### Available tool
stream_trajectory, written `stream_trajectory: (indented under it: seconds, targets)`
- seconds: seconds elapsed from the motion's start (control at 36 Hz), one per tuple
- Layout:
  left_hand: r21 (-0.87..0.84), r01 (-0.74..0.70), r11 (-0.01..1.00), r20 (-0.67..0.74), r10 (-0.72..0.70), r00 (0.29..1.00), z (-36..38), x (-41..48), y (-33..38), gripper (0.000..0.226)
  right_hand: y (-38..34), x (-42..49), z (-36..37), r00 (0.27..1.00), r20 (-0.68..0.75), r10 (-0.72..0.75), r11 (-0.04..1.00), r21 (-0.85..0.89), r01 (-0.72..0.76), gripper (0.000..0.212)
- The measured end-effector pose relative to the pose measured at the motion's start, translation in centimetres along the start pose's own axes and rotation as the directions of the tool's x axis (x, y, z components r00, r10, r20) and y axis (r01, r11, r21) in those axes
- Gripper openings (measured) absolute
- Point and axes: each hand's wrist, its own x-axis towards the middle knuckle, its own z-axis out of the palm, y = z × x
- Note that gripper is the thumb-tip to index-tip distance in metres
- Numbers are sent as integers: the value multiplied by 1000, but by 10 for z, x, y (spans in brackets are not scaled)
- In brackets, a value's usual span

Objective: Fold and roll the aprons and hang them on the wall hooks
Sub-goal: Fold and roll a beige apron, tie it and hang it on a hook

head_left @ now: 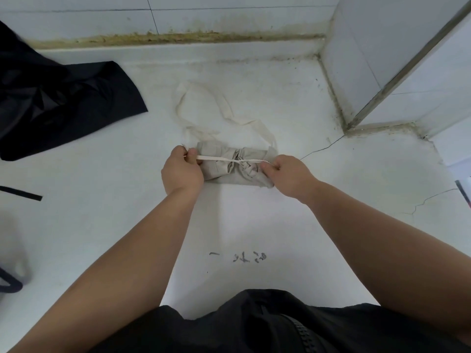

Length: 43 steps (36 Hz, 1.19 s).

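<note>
A beige apron [224, 171] lies rolled into a short bundle on the white counter [254, 225]. Its two thin tie straps cross over the roll in a knot near the middle. My left hand [182, 171] pinches the left strap end [211, 157] at the bundle's left side. My right hand [288, 175] pinches the right strap end at the bundle's right side. Both straps are stretched taut. The apron's neck loop [204, 108] trails loose on the counter behind the roll.
A black apron [58, 103] lies crumpled at the far left, with a black strap [21, 193] near the left edge. Tiled walls close the back and the right, where a pillar [397, 59] juts out. Cracks run across the counter at right.
</note>
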Motion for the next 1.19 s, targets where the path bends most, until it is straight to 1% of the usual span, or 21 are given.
stream_trajectory:
  seconds: [0.08, 0.17, 0.22, 0.31, 0.44, 0.47, 0.53, 0.58, 0.61, 0.67, 0.75, 0.81, 0.89, 0.94, 0.97, 1.0, 1.03, 1.06, 1.11, 1.14, 1.19]
  targets:
    - [-17, -40, 999, -4, 40, 999, -4, 2, -6, 26, 3, 3, -2, 999, -32, 28, 994, 107, -24, 47]
    - [-19, -67, 998, -7, 67, 998, -5, 2, -9, 25, 5, 6, -2, 997, -55, 50, 992, 117, -44, 43]
    - [-20, -34, 999, 3, 34, 999, -6, 2, -8, 22, 3, 8, 2, 992, -98, 85, 984, 164, -69, 37]
    - [-37, 51, 998, 46, -49, 998, -5, 3, -3, 29, -3, 14, 8, 973, -142, 180, 923, 367, -117, 28]
    - [-192, 211, 958, 136, -187, 973, -11, 14, 2, 26, -3, 23, 0, 964, -53, 259, 781, 599, -177, 28]
    - [-275, 269, 923, 182, -225, 957, -14, 17, 3, 23, -1, 26, -2, 961, -37, 273, 735, 653, -184, 31]
    - [-457, 433, 777, 341, -297, 892, -20, 19, 10, 16, 1, 26, -2, 953, 6, 304, 638, 741, -208, 33]
    - [-557, 551, 621, 479, -303, 824, -26, 19, 14, 13, 3, 23, -1, 949, 75, 307, 527, 817, -235, 34]
    - [-581, 579, 572, 514, -294, 806, -29, 18, 14, 13, 4, 21, 0, 948, 122, 294, 454, 855, -251, 35]
    - [-625, 611, 486, 554, -276, 785, -34, 16, 12, 14, 3, 16, -2, 947, 203, 250, 316, 907, -278, 33]
    - [-663, 642, 384, 575, -288, 766, -38, 13, 7, 20, 0, 11, -10, 957, 244, 156, 207, 939, -273, 22]
    - [-674, 643, 363, 564, -308, 766, -40, 8, 7, 21, -2, 9, -15, 967, 243, 83, 153, 955, -253, 30]
    - [-702, 629, 334, 539, -327, 776, -42, -1, 11, 9, -8, 6, -21, 976, 219, 15, 191, 957, -217, 33]
    - [-723, 619, 307, 521, -348, 780, -43, -8, 15, 8, -12, 4, -23, 976, 212, -48, 214, 957, -198, 32]
    - [-731, 614, 297, 509, -362, 781, -44, -10, 16, 10, -13, 3, -23, 975, 207, -77, 244, 952, -183, 31]
    - [-739, 607, 291, 496, -374, 784, -44, -12, 17, 12, -14, 3, -23, 974, 198, -106, 300, 941, -159, 28]
    - [-747, 601, 283, 486, -384, 785, -44, -13, 17, 15, -15, 2, -22, 975, 182, -129, 384, 915, -121, 26]
    - [-754, 595, 277, 477, -393, 787, -45, -15, 18, 17, -15, 1, -20, 976, 157, -151, 491, 869, -64, 20]
    - [-769, 582, 265, 458, -406, 791, -45, -20, 18, 17, -15, -3, -17, 978, 78, -192, 700, 710, 81, 11]
    - [-776, 574, 263, 448, -412, 794, -45, -23, 19, 17, -14, -5, -15, 981, 28, -194, 763, 632, 133, 12]
    - [-785, 553, 279, 423, -411, 807, -43, -27, 20, 14, -13, -5, -12, 984, -82, -155, 813, 556, 174, 20]
